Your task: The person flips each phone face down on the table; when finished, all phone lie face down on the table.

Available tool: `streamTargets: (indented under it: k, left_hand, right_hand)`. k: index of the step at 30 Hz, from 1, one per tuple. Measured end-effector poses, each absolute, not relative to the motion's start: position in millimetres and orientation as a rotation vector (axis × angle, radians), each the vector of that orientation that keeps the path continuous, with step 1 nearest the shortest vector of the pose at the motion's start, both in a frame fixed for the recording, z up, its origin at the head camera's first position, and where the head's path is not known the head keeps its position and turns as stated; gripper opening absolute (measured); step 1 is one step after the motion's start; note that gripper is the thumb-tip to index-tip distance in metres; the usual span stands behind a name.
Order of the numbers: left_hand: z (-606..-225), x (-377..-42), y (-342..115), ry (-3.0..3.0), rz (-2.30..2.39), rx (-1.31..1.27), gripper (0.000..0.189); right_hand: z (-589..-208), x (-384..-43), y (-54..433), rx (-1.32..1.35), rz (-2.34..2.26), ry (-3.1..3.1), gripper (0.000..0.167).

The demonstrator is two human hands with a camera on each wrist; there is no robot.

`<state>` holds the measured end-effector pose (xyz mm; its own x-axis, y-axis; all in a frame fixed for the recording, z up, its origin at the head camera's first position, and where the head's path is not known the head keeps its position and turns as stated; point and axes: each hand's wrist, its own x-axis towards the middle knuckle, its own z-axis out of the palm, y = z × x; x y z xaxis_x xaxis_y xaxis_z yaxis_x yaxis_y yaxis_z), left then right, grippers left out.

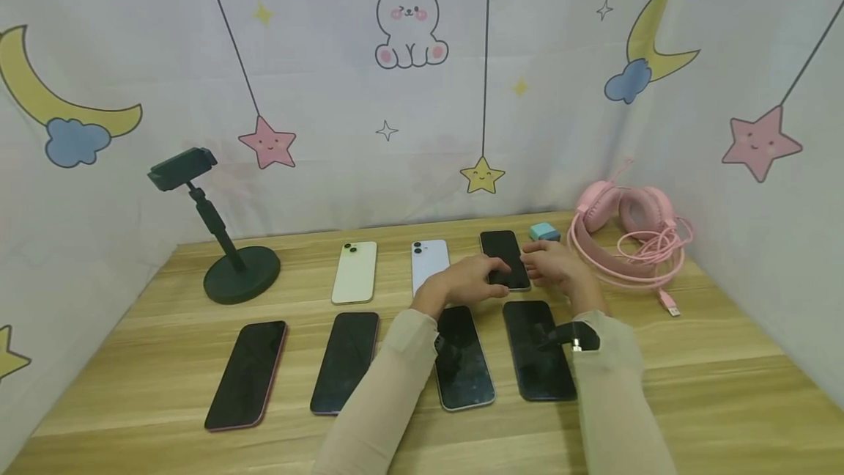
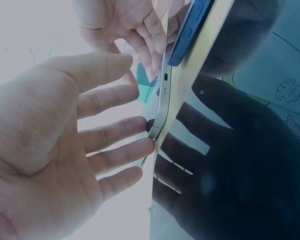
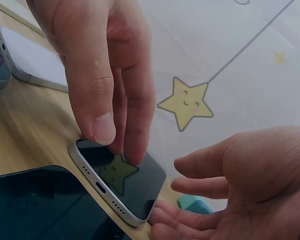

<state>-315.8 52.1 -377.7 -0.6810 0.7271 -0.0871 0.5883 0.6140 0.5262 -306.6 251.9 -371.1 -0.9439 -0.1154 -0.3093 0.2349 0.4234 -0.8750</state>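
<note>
A white-edged smartphone [image 1: 501, 249] lies screen up at the back right of the table. My left hand [image 1: 467, 278] reaches over it from the left, its extended fingers low over the screen, as the right wrist view shows. Along the phone's right edge is my right hand [image 1: 555, 264], with loosely bent fingers and fingertips close to that side. In the left wrist view, the left fingers [image 2: 122, 127] overlap the phone's edge [image 2: 163, 95]. Below the hands lie two larger dark-screened phones [image 1: 464, 361], [image 1: 537, 350], the right one partly behind the right wristband.
Two more dark phones [image 1: 247, 376], [image 1: 346, 361] lie front left. Face down behind are a cream phone [image 1: 354, 273] and a pale lilac phone [image 1: 428, 262]. A black stand [image 1: 242, 275] is at left. A teal-and-blue block [image 1: 544, 231] and pink headphones [image 1: 623, 240] are at right.
</note>
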Motion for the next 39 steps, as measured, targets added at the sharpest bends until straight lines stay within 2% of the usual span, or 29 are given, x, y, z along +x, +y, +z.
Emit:
streamTargets:
  k: [11, 29, 39]
  left_hand:
    - [-376.7, -313.9, 55.4, 2.566, 0.638, 1.092, 0.047]
    - [-376.8, -315.9, 53.8, 2.566, 0.698, 1.041, 0.058]
    - [-377.1, -314.4, 54.5, 2.543, 0.805, 0.99, 0.072]
  right_hand:
    - [-372.7, -308.1, 245.5, 0.159, -1.475, 2.439, 0.049]
    - [-369.6, -310.4, 250.9, 0.124, -1.658, 2.356, 0.055]
    - [-371.9, -310.8, 254.3, 0.069, -1.748, 2.322, 0.054]
